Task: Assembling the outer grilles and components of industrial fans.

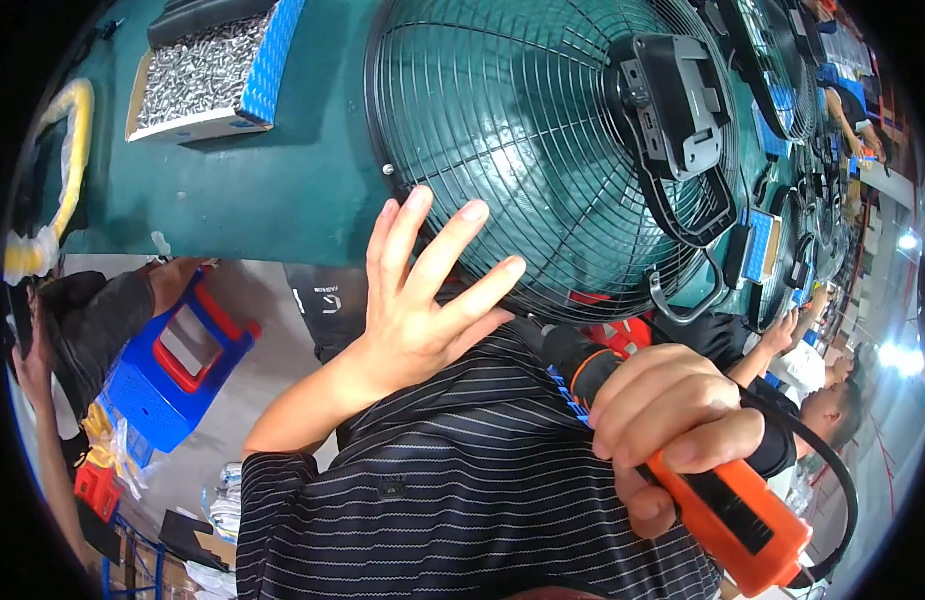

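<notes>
Fan guard [543, 150], a round cage of dark wire over green blades, lies on the green worktable [283, 190] at the top centre of the head view. The left hand [423, 300] is spread flat with fingers apart, its fingertips [418, 200] resting on the lower left rim of the guard and holding nothing. The right hand [673, 430] is clamped around an orange and black electric screwdriver [713, 490], whose black nose points up toward the guard's lower edge; a black cable [833, 480] loops from its tail. On the fan's back sits a black motor housing [673, 100] with a curved black handle [703, 210] below it. At the table's upper left stands an open cardboard box [203, 75] with a blue side, filled with silver screws. Beyond the table edge at lower left stands a blue and red plastic stool [178, 370]. More fans [783, 60] line the bench to the right.
</notes>
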Motion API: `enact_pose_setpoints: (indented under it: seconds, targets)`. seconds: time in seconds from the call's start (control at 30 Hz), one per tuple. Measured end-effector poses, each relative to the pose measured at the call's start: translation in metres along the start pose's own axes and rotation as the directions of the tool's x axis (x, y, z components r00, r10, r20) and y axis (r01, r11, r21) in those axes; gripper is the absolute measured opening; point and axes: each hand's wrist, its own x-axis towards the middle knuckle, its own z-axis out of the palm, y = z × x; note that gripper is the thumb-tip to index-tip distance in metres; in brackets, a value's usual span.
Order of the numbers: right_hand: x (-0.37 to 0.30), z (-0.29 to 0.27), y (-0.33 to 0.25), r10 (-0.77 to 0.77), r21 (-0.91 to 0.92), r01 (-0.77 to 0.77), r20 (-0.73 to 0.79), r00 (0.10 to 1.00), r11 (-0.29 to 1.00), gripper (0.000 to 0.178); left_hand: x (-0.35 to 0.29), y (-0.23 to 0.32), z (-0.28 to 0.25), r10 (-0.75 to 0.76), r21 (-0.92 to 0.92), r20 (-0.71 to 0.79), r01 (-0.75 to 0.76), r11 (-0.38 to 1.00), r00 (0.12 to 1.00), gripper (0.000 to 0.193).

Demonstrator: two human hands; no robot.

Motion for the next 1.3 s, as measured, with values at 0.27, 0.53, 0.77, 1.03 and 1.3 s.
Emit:
enact_pose_setpoints:
  seconds: [0.27, 0.53, 0.77, 1.03, 1.3]
  targets:
    - [-0.005, 0.005, 0.003, 0.013, 0.141, 0.003, -0.118, 0.993, 0.990, 0.039, -0.001, -0.006, 0.000, 0.068, 0.032, 0.006, -0.068, 0.997, 0.998, 0.073]
    - [0.000, -0.010, 0.011, -0.014, 0.160, 0.011, 0.015, 1.000, 0.987, 0.035, 0.000, -0.008, 0.003, 0.093, 0.043, -0.022, -0.092, 0.995, 0.995, 0.073]
    - [0.007, -0.004, 0.020, -0.107, 0.271, 0.043, 0.225, 0.968, 0.962, 0.020, -0.001, -0.010, 0.002, 0.111, 0.046, -0.012, -0.110, 0.993, 0.994, 0.075]
    - [-0.018, -0.040, 0.013, -0.092, 0.450, 0.096, -0.030, 0.995, 0.888, 0.032, -0.028, 0.000, -0.002, -0.006, -0.110, -0.215, -0.018, 0.994, 0.977, 0.066]
    - [-0.097, -0.071, -0.030, 0.019, 0.465, 0.406, -0.676, 0.737, 0.787, 0.031, -0.043, 0.004, 0.006, -0.250, -0.620, 0.783, 0.747, -0.242, 0.569, 0.060]
